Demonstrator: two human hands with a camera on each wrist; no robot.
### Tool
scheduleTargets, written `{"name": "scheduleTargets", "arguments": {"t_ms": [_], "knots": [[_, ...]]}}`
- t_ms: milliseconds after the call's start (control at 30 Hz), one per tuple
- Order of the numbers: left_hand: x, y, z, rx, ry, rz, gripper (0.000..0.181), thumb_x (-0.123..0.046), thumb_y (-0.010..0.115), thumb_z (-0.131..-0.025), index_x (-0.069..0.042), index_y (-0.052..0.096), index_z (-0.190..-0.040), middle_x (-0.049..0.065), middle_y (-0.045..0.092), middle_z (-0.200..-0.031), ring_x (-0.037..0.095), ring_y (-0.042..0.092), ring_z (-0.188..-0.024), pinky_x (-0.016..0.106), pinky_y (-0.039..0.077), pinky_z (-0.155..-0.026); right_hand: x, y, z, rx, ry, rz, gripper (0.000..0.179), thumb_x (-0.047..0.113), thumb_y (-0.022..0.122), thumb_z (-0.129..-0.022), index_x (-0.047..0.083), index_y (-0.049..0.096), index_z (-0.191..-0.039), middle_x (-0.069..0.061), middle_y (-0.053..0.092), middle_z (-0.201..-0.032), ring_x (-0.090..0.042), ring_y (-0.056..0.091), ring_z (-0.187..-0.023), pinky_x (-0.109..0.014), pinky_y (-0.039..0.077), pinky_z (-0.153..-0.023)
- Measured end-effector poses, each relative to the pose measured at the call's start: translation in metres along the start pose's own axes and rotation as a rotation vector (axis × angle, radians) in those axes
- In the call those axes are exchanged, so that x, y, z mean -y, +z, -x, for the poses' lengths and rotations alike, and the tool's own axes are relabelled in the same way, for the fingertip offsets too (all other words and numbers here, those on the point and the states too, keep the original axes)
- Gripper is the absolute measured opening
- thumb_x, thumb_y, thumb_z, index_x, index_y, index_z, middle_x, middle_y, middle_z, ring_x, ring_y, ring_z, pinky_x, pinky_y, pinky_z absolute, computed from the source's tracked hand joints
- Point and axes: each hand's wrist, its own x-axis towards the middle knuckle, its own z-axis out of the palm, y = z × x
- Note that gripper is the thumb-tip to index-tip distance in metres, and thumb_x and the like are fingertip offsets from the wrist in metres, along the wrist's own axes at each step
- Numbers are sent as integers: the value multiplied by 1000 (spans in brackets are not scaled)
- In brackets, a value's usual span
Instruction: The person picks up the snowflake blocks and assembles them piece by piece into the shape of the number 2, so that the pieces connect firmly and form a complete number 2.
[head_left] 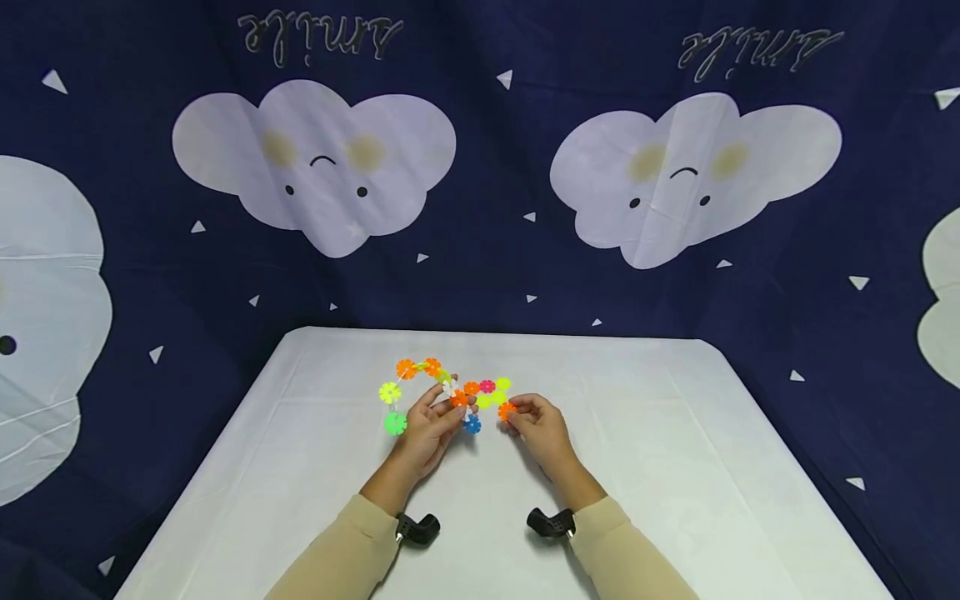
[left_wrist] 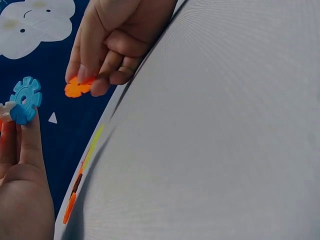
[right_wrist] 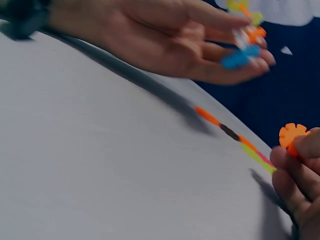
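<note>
My left hand (head_left: pixel 426 435) holds a curved chain of interlocking notched plastic discs (head_left: pixel 395 423), in green, yellow, orange, white and blue. A blue disc (left_wrist: pixel 26 97) at one end of it shows by the fingertips in the left wrist view. To the right, my right hand (head_left: pixel 545 435) pinches one loose orange notched disc (head_left: pixel 506 412) between thumb and fingers. That disc is apart from the chain. Part of the chain is hidden behind the left fingers.
Flat on the white table (head_left: pixel 637 467), beyond the hands, lie several more discs, including a pink one (head_left: pixel 487 387) and yellow-green ones (head_left: pixel 502 384). A dark blue cloth (head_left: pixel 495 275) with clouds hangs behind the table's far edge.
</note>
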Motion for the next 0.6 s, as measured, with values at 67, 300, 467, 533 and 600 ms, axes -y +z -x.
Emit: {"name": "scheduleTargets", "arguments": {"t_ms": [67, 300, 467, 533, 600], "knots": [[0, 0, 0, -16, 2, 6, 69, 16, 60, -100, 1, 31, -161, 31, 60, -133, 29, 71, -113, 35, 55, -99, 2, 6, 7, 36, 55, -99, 20, -11, 68, -97, -10, 67, -117, -18, 68, -94, -33, 74, -83, -35, 63, -73], [2, -2, -2, -14, 31, 29, 66, 17, 60, -99, 4, 34, -158, 24, 66, -124, 29, 72, -109, 34, 56, -97, 6, 19, 27, 133, 190, -336, 24, -10, 66, -98, -17, 63, -121, -17, 70, -90, -25, 74, -80, -35, 63, -75], [1, -2, -2, -15, 31, 52, 65, 18, 58, -99, 5, 32, -158, 22, 68, -120, 30, 73, -107, 35, 56, -97, 8, 23, 35, 175, 212, -397, 25, -9, 66, -98, -18, 61, -122, -15, 72, -89, -24, 75, -80, -35, 63, -75], [1, -2, -2, -18, 24, 58, 67, 17, 58, -100, 4, 31, -159, 20, 68, -120, 30, 73, -108, 35, 55, -98, 8, 24, 36, 180, 212, -404, 25, -9, 66, -98, -18, 61, -122, -15, 73, -90, -23, 75, -80, -35, 63, -75], [1, -2, -1, -20, 18, 53, 68, 17, 58, -100, 4, 29, -160, 19, 68, -119, 29, 73, -108, 35, 55, -98, 7, 25, 37, 184, 213, -411, 26, -8, 66, -99, -18, 62, -122, -15, 73, -91, -23, 75, -80, -35, 63, -76]]}}
